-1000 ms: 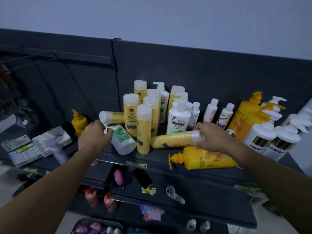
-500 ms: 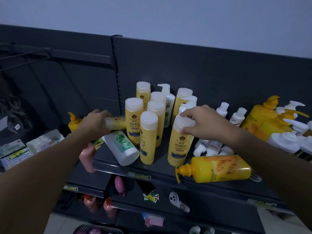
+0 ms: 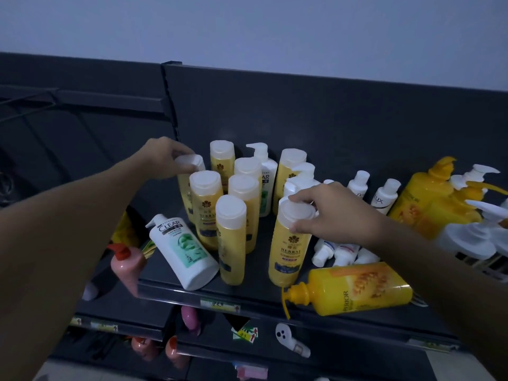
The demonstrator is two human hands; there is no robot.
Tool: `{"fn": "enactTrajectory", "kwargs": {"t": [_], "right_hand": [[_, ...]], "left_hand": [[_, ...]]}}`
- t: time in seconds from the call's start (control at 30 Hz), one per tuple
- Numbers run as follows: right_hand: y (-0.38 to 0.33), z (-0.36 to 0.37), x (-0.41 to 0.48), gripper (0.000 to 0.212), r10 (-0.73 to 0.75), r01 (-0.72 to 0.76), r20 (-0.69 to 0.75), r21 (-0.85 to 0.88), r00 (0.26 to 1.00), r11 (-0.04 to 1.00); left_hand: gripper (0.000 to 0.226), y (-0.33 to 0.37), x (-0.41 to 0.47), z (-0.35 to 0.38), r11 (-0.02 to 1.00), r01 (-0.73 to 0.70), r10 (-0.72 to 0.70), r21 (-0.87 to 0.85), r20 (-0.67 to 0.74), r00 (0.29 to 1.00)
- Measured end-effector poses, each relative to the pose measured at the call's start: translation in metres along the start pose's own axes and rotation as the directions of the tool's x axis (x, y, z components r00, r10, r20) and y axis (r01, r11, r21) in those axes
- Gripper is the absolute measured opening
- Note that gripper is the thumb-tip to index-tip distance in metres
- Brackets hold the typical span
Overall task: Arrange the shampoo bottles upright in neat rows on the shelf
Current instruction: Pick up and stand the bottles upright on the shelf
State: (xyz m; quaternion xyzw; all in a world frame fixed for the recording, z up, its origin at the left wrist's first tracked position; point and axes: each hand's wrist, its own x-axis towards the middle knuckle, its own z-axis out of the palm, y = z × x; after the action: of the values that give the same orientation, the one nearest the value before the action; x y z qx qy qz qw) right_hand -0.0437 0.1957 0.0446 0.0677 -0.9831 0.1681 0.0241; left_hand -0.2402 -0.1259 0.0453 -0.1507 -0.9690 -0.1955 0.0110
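Gripping two caps at once, I have my left hand curled round the white top of a yellow bottle at the back of the cluster. My right hand pinches the cap of the yellow Herbal bottle, which stands near the front lip of the shelf and leans a touch.

Between my hands, a block of yellow bottles is already upright in rough rows. A white pump bottle stands behind them, beyond my right fingertips. That part I would call done, though the spacing looks uneven to me.

What is left, as I read it:
- The white Clear bottle, below my left hand and nearer me, lies tilted against the front yellow bottle.
- The big yellow pump bottle, under my right forearm, lies on its side at the shelf edge with its nozzle hanging over.
- Some small white tubes lie flat just below my right hand.

Out past my right arm, larger pump bottles stand crowded together, too blurred for me to judge their order. I put the job at roughly halfway.
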Motion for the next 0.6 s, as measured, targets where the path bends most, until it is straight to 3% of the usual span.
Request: {"fn": "enactTrajectory", "kwargs": {"t": [0.17, 0.33, 0.5, 0.6], "right_hand": [[0.001, 0.001, -0.001, 0.063, -0.03, 0.029, 0.02, 0.048, 0.999, 0.998], [-0.006, 0.0, -0.001, 0.052, -0.03, 0.029, 0.036, 0.038, 0.999, 0.999], [-0.008, 0.0, 0.002, 0.064, -0.014, 0.014, 0.045, -0.009, 0.999, 1.0], [-0.011, 0.0, 0.0, 0.065, -0.024, 0.026, 0.035, -0.034, 0.999, 0.999]], "left_hand": [[0.043, 0.02, 0.025, 0.003, 0.981, 0.079, -0.063, -0.176, 0.096, 0.993], [0.049, 0.039, 0.036, 0.01, 0.979, 0.073, -0.049, -0.191, 0.127, 0.991], [0.06, 0.043, 0.032, 0.011, 0.968, 0.127, -0.092, -0.216, 0.162, 0.982], [0.055, 0.029, 0.025, 0.013, 0.944, 0.169, -0.124, -0.283, 0.17, 0.978]]}}
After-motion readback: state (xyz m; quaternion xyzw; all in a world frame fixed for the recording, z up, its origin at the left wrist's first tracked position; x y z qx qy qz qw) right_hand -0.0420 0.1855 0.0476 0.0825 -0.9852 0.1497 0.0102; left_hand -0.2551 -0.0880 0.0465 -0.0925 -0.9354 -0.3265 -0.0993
